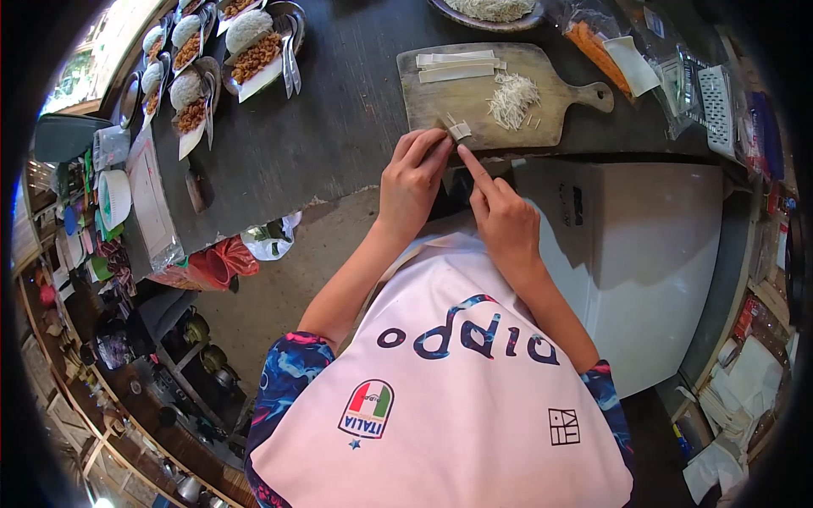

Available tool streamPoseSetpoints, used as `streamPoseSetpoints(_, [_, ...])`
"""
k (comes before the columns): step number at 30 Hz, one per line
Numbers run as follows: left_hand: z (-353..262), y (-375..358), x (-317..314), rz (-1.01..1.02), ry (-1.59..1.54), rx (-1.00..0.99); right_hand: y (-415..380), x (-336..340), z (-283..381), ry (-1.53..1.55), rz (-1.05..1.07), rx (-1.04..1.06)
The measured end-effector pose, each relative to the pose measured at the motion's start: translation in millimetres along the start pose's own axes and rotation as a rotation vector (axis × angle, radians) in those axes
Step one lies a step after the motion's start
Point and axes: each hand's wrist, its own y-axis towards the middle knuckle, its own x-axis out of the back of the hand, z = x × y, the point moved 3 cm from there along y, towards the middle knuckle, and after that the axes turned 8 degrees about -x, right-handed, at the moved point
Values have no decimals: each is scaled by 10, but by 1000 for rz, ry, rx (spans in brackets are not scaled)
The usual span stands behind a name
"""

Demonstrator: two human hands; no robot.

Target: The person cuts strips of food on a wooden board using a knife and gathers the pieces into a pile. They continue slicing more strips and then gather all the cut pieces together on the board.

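The wooden cutting board (pixel 474 102) lies near the table's front edge, its handle to the right. My left hand (pixel 413 176) is closed around what looks like a small knife, mostly hidden by the fingers. Its narrow edge shows beside a short stack of pale strips (pixel 460 130) at the board's near side. My right hand (pixel 506 216) stretches its index finger to the stack's near end and holds it there, with the other fingers curled. Longer pale strips (pixel 457 66) lie at the back of the board. A pile of thin pale shreds (pixel 512 102) is right of the stack.
Plates of rice (pixel 248 30) with brown food and cutlery stand at the back left. A bowl of pale shreds (pixel 491 8) sits behind the board. Orange carrots (pixel 600 57) and a metal grater (pixel 718 110) lie at right. A white appliance (pixel 652 262) stands below the table.
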Motion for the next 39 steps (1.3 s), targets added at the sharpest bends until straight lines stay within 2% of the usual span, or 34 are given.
streamPoseSetpoints(5, [-8, 27, -7, -14, -15, 30, -123, 126, 14, -31, 82, -65])
streamPoseSetpoints(11, [7, -7, 2, -15, -12, 0, 26, 70, 19, 27, -16, 21])
streamPoseSetpoints(23, [7, -6, -9, -40, -23, 11, -140, 143, 42, -26, 52, -42])
streamPoseSetpoints(29, [-14, -30, 10, -12, -22, 0, 56, 77, 34, 37, 1, 17])
streamPoseSetpoints(32, [18, 0, 21, -3, -17, -4, -102, 150, 63, -34, 56, -35])
streamPoseSetpoints(39, [2, -39, 21, -16, 24, 3, 37, 61, 53, 20, 39, 1])
